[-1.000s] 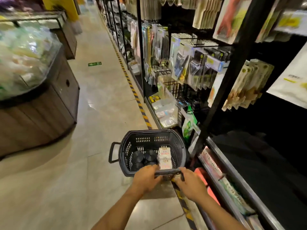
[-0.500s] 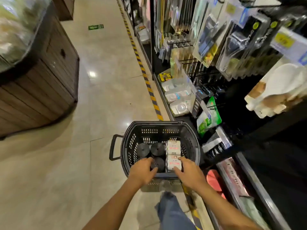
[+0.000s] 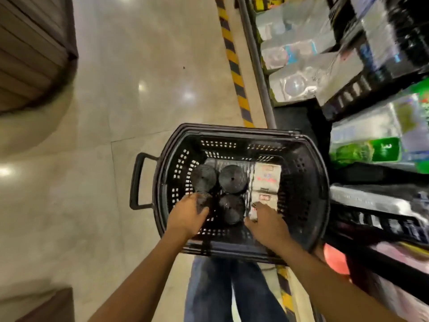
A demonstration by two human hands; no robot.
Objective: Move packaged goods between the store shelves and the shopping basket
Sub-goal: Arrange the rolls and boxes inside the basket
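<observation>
- Four dark round tins (image 3: 233,178) stand two by two in the left half of the black basket (image 3: 301,182). Their flat lids face up at us, so each long axis runs straight up.
- Beside them, against the right wall, two white packets (image 3: 267,176) lie flat with the print upward. They sit one behind the other in a row running from near to far, touching the tins.
- We see the basket on the floor (image 3: 116,89) just beside the shelves (image 3: 348,66). Its longer side runs left to right and its side handle (image 3: 137,182) sticks out to the left.
- Our left hand (image 3: 188,214) reaches over the near rim and lies on the near-left tin (image 3: 204,202). That tin sits under the fingers, which bend down over its lid. Blur keeps us from telling whether they clamp it or only rest there.
- Our right hand (image 3: 267,223) is inside the basket too. Its fingers are stretched forward with the tips on the near packet (image 3: 265,197) and the thumb spread to the left. It touches the packet without gripping it, and the packet lies ahead of the palm.
- Elsewhere we make out striped tape (image 3: 234,66) along the shelf foot, a green pack (image 3: 371,149) on a shelf, a wooden counter (image 3: 27,54) at far left, and our jeans (image 3: 213,291) below the basket.
</observation>
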